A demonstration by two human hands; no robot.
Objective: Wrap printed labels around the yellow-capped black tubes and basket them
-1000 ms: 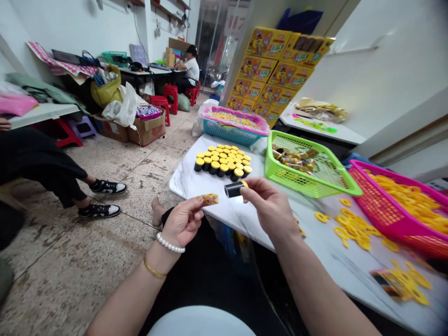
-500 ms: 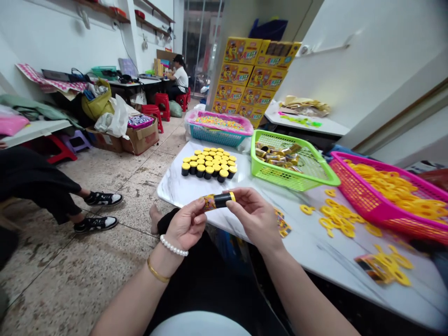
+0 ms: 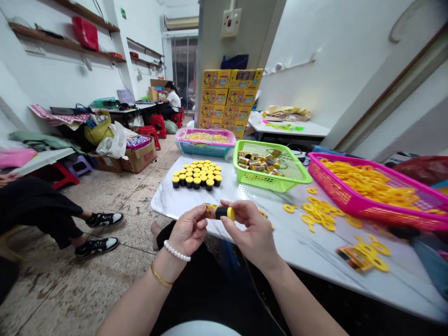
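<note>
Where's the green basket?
In the head view, the green basket sits on the marble table, between the black-and-yellow tubes and the pink basket.

Left hand (image 3: 188, 229) and right hand (image 3: 248, 231) hold a yellow-capped black tube (image 3: 220, 213).

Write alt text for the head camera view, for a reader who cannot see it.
The left hand and right hand hold a small black-and-yellow cylinder above a white marble table. The table also bears yellow-topped black cylinders in a tight group, a green basket of small wrapped items, and a pink basket of yellow rings.
</note>
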